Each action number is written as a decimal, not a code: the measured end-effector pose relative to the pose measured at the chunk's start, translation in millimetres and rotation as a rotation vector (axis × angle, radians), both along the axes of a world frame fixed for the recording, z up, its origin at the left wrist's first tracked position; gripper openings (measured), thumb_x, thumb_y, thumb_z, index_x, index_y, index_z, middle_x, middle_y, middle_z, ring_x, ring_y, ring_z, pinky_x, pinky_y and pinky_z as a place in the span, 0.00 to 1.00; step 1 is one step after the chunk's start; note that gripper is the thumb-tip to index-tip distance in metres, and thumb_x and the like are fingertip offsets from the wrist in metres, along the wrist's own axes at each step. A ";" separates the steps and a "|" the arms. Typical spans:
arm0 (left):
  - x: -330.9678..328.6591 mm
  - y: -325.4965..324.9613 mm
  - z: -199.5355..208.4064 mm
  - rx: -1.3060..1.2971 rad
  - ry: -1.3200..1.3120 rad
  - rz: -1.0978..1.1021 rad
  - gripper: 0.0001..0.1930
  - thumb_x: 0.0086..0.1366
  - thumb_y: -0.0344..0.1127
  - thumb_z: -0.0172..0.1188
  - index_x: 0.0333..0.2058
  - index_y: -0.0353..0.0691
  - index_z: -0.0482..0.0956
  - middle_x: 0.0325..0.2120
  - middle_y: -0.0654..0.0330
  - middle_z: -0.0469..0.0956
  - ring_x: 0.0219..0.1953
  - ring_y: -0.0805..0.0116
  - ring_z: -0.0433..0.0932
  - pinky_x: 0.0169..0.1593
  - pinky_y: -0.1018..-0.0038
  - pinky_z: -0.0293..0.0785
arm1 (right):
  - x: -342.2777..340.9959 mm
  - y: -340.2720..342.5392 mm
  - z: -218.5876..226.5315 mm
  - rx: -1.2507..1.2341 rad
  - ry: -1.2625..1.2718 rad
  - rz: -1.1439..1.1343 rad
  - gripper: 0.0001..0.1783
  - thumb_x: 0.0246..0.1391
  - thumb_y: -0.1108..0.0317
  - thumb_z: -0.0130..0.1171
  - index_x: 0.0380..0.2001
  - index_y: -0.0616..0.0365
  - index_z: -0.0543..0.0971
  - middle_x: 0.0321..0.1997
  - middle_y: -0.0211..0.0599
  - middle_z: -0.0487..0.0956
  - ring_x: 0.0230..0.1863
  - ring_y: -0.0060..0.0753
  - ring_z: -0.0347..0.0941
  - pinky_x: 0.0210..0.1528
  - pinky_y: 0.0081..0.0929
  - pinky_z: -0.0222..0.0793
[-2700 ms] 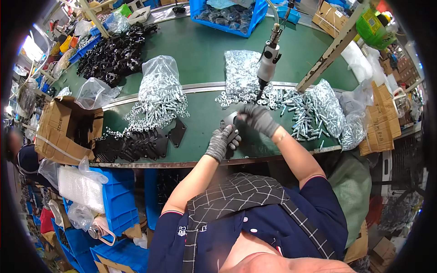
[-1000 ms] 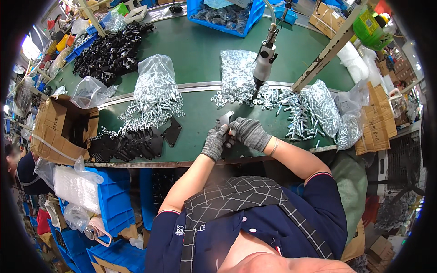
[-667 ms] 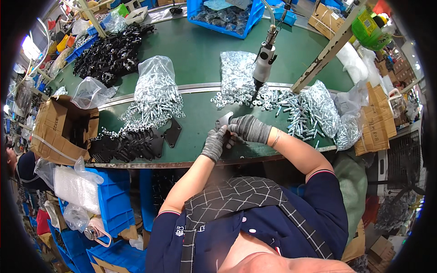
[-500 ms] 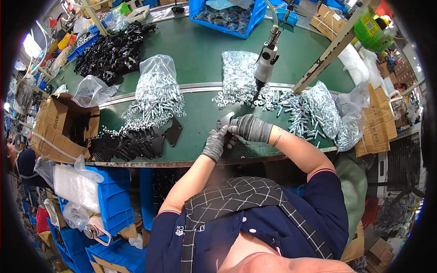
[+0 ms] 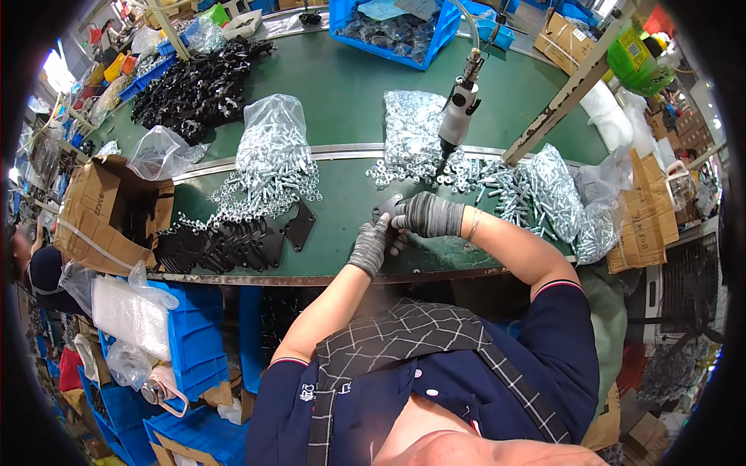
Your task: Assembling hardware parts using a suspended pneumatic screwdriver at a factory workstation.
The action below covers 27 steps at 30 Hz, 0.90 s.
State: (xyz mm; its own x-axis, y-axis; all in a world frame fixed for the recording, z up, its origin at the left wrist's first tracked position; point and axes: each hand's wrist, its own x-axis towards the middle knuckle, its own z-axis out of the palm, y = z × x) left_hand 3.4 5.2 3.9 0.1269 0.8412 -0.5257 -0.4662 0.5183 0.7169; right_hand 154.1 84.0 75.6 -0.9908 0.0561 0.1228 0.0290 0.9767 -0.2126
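Both my hands wear grey knit gloves and meet over the near part of the green bench. Between them is a dark flat metal plate (image 5: 386, 206) with small holes, its far end showing past my fingers. My left hand (image 5: 369, 245) is closed on the plate's near left side. My right hand (image 5: 430, 215) is closed on its right side, fingertips bent over the edge; whether they also hold a small fastener is hidden. Beyond my hands hangs a white and black power screwdriver (image 5: 456, 118), its tip just above loose silver nuts (image 5: 423, 172).
Black plates (image 5: 225, 247) lie overlapped at left, with one single plate (image 5: 298, 226) beside them. Bags of silver bolts (image 5: 273, 140) spill behind; more bolts (image 5: 513, 198) lie at right. An open carton (image 5: 116, 213), a blue bin (image 5: 395, 35) and a slanted post (image 5: 563, 97) surround the bench.
The whole view has shifted slightly. My hands stay together on the plate, which is tilted a little differently and looks darker than before.
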 end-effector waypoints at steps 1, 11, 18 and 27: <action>0.6 -0.8 0.3 0.001 0.001 0.002 0.17 0.65 0.44 0.45 0.29 0.35 0.73 0.18 0.57 0.75 0.13 0.67 0.70 0.14 0.75 0.64 | 0.8 -6.1 -1.4 -0.016 0.014 -0.115 0.04 0.47 0.68 0.51 0.28 0.53 0.72 0.24 0.38 0.72 0.27 0.44 0.72 0.26 0.37 0.67; 5.2 -3.9 10.5 0.013 0.012 0.062 0.15 0.65 0.43 0.46 0.29 0.37 0.72 0.16 0.59 0.74 0.13 0.67 0.70 0.13 0.75 0.63 | -4.1 -36.9 -12.9 -0.072 -0.043 -0.554 0.07 0.51 0.64 0.49 0.29 0.55 0.72 0.26 0.42 0.74 0.30 0.45 0.73 0.31 0.39 0.68; 4.7 -4.1 9.3 0.048 0.050 0.059 0.15 0.64 0.42 0.47 0.28 0.35 0.72 0.17 0.56 0.74 0.12 0.66 0.71 0.12 0.76 0.63 | 0.4 -13.8 0.6 -0.143 -0.081 -0.277 0.12 0.55 0.61 0.44 0.31 0.57 0.72 0.26 0.45 0.75 0.30 0.47 0.73 0.32 0.40 0.68; 4.6 -4.2 11.8 0.033 0.038 0.050 0.15 0.65 0.42 0.47 0.29 0.34 0.73 0.17 0.56 0.75 0.14 0.66 0.74 0.12 0.76 0.65 | 0.7 -11.9 -5.5 -0.129 -0.088 -0.227 0.12 0.56 0.60 0.42 0.32 0.55 0.73 0.24 0.45 0.75 0.29 0.49 0.73 0.32 0.40 0.68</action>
State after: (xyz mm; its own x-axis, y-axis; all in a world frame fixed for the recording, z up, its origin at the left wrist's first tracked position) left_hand 8.1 1.0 15.6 0.0645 0.8631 -0.5009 -0.4632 0.4704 0.7511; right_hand 154.8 72.1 70.1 -0.9575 0.2879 0.0146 0.2681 0.9081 -0.3217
